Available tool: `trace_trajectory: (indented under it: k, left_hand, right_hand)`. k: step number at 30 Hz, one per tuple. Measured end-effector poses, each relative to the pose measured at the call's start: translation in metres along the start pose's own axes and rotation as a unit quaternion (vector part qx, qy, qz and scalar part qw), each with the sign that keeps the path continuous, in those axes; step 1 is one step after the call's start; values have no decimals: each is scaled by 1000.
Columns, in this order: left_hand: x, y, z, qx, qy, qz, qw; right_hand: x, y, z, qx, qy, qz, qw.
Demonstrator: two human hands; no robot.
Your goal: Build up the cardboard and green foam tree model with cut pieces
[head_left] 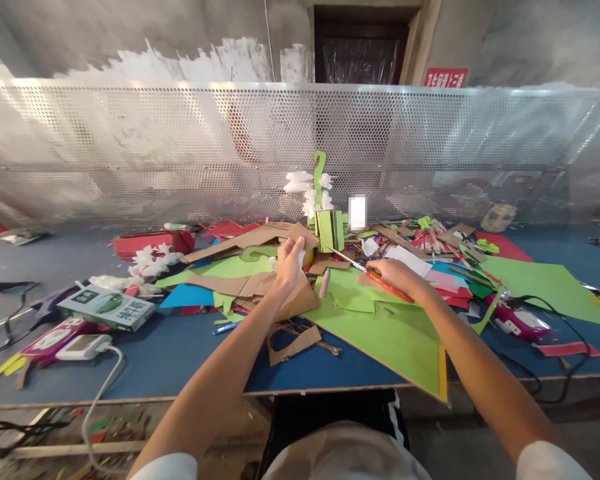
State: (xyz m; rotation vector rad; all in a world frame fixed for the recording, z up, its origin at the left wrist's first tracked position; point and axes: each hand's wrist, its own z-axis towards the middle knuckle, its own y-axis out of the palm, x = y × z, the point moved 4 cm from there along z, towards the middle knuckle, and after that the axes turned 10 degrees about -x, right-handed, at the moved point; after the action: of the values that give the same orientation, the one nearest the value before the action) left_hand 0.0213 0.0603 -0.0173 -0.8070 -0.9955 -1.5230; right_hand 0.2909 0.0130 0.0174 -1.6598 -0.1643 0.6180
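My left hand (288,265) is closed, pinching a small piece of brown cardboard (304,233) between thumb and fingers. In my right hand (396,275) are scissors with orange handles (391,285), their blades pointing left toward a green paper model. This model (331,230) is a box with dark stripes, standing just beyond my hands. From its top rises a curled green strip (319,160) with white ruffled pieces (310,200) at its sides. Under my hands lie large green sheets (380,333) and cut cardboard (240,285). I cannot tell whether the blades touch anything.
A perforated metal screen (180,147) runs along the table's back. On the left are a milk carton (107,305), a white charger (83,347) with its cable, and a red case (153,244). A purple device (517,319) with a black cord lies right, among paper scraps.
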Motion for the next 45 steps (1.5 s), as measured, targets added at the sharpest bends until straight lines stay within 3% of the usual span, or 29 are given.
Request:
trace_trajectory:
  k: [3,9,13,18,21,24,27,30,35,39,45]
  left_hand:
    - [-2,2,-1,-22,1,13,1000]
    - [-3,11,-3,-78,-32,21,996]
    - [-5,14,-4,-105,-50,8,993]
    - [-5,21,-7,-123,-75,1,990]
    - [-1,27,-3,-166,-89,0,982]
    - [3,34,11,-231,-113,36,966]
    - [4,42,33,-285,-121,83,947]
    - [4,49,57,-305,-109,94,941]
    - [1,49,84,-306,-61,109,944]
    - [-5,45,86,-319,-53,146,935]
    - [-16,49,70,-362,-133,101,917]
  right_hand:
    - [3,-3,-12,-40,41,-60,997]
    - [-11,18,-18,-74,89,-139,983]
    - [-18,26,-10,-109,64,-136,983]
    - [-24,10,0,-170,-8,-134,976]
    - [-24,-10,17,-156,-41,-67,985]
    - [-19,-25,46,-115,-55,83,988]
    - [-14,-28,76,-73,-104,247,961]
    - [-4,-26,94,-38,-128,337,932]
    - [14,-25,96,-52,-115,384,915]
    - [21,-20,97,-85,-113,400,905]
    - [17,-10,104,-68,-111,398,908]
